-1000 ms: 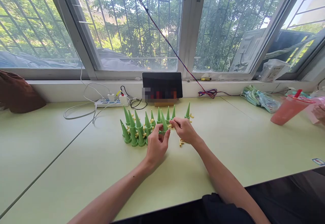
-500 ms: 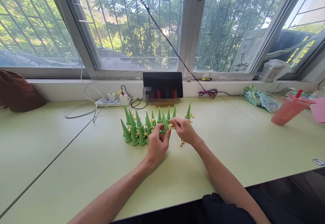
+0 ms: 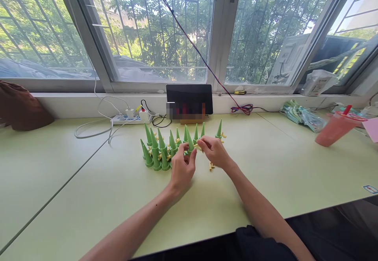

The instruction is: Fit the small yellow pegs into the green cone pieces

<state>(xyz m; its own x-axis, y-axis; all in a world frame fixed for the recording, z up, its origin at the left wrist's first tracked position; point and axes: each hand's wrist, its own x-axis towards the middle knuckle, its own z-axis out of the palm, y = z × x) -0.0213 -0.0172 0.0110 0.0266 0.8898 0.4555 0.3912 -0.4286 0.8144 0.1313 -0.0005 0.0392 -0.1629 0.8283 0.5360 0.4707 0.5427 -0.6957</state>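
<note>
My left hand (image 3: 183, 165) grips a green cone-shaped spike (image 3: 189, 140) by its lower collar, with the tip pointing up. Close on its right, my right hand (image 3: 215, 150) pinches a small yellow valve piece (image 3: 198, 146) against the side of that spike; whether it is seated there I cannot tell. Other green spikes (image 3: 155, 150) stand upright in a cluster left of and behind my hands, several with yellow pieces at their sides. Behind my right hand one more green spike (image 3: 219, 130) stands apart. A few loose yellow pieces (image 3: 211, 166) lie below my right hand.
A dark-screened tablet (image 3: 189, 98) leans at the back by the window wall. To its left is a white power strip (image 3: 128, 119) with cables. On the right are plastic-bagged green items (image 3: 301, 115) and a tilted red cup (image 3: 338, 129). A brown bag (image 3: 25, 105) sits far left.
The spike in my left hand has shifted slightly left, away from my right fingers, and more of the yellow piece shows between them. Everything else is in the same place.
</note>
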